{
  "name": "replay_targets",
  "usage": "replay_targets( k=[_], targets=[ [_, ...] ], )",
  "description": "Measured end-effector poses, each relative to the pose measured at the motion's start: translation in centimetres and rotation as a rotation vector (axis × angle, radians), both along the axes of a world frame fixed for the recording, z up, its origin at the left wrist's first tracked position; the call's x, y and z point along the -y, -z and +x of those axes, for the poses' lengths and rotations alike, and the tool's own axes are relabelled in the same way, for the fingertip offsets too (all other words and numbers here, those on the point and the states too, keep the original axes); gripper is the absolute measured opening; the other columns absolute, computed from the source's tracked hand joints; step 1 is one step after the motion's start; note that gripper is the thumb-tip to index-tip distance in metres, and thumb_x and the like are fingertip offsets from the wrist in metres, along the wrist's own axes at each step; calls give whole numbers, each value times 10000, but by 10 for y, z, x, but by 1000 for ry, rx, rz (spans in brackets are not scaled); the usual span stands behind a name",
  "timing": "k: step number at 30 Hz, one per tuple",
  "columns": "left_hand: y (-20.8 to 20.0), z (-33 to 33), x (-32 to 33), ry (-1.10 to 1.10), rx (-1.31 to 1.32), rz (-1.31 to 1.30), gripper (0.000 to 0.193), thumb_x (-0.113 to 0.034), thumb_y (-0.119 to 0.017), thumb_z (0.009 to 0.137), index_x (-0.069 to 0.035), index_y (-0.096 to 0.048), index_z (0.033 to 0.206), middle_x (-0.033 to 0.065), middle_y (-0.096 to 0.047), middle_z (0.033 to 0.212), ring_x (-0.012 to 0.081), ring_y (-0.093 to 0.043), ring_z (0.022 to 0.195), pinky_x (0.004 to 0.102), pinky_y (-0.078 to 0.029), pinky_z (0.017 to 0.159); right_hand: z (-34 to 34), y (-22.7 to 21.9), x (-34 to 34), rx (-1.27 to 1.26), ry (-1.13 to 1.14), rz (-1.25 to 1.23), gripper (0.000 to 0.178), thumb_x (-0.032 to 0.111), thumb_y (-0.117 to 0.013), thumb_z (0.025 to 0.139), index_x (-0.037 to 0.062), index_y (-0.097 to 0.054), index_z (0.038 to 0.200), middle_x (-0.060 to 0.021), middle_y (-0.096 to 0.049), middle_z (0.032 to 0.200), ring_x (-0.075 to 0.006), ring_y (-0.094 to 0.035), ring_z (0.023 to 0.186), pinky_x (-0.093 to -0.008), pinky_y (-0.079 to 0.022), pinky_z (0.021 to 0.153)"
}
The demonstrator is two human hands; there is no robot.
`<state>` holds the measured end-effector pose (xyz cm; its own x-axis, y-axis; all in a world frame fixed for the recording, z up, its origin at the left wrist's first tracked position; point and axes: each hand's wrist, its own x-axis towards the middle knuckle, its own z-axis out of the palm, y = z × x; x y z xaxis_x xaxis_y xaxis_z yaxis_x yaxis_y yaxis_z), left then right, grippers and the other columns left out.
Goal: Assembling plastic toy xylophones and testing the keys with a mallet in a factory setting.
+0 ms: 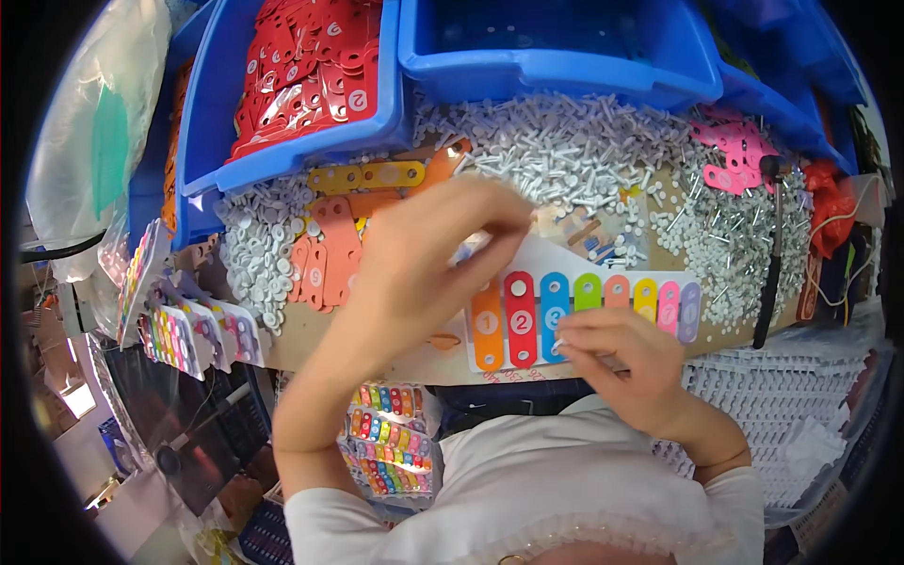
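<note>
A toy xylophone (521, 320) lies at the table's near edge, with rounded bars in a row of colours on a white base. My right hand (631, 363) is over its middle bars, thumb and fingers pinched at the lower end of the blue bar (554, 301). A small white piece shows at those fingertips, too small to make out fully. Above the xylophone's upper left corner, my left hand (424, 259) is closed in a pinch; what it holds, if anything, is hidden. Loose coral bars (330, 264) and a yellow bar (377, 176) lie beyond and left of it.
White pins (565, 141) heap behind, white caps (259, 259) left, metal pins (744, 254) right. A blue bin (311, 155) holds red bars; another blue bin (565, 75) stands beside it. Pink bars (734, 155) and a black-handled tool (774, 245) lie right. Finished xylophones (193, 334) stand left.
</note>
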<state>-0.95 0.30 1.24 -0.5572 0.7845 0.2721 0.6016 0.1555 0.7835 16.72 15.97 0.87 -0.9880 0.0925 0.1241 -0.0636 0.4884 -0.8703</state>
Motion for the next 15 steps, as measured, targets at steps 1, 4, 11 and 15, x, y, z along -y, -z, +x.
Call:
replay_targets(
  k=[1,4,11,15],
  targets=[
    [-3,11,16,-55,64,20,236,105,-713,717,10,-667,927,118,-692,955,225,-692,857,307,-552,737,-1,2,3,-2,-1,-12,202,-26,-743,768,22,-643,936,-112,-687,948,-218,-678,772,-289,-547,643],
    [4,50,50,-93,205,22,257,100,-729,713,-3,-680,943,115,-697,977,226,-694,869,306,-562,730,-6,9,10,-144,-80,69,210,-18,-757,752,32,-647,924,-97,-687,933,-200,-672,745,-282,-534,599],
    [14,86,69,-68,-6,-30,236,52,-746,719,3,-681,941,107,-688,991,213,-691,868,294,-575,722,-2,17,17,-230,-212,299,232,25,-766,720,27,-667,929,-77,-678,968,-213,-658,764,-317,-496,587],
    [19,93,74,2,-153,-42,231,31,-722,715,12,-692,943,93,-685,1022,212,-684,876,292,-574,729,9,5,24,-303,-280,733,251,127,-717,763,34,-700,995,-43,-671,1040,-146,-619,872,-331,-423,737]
  ],
)
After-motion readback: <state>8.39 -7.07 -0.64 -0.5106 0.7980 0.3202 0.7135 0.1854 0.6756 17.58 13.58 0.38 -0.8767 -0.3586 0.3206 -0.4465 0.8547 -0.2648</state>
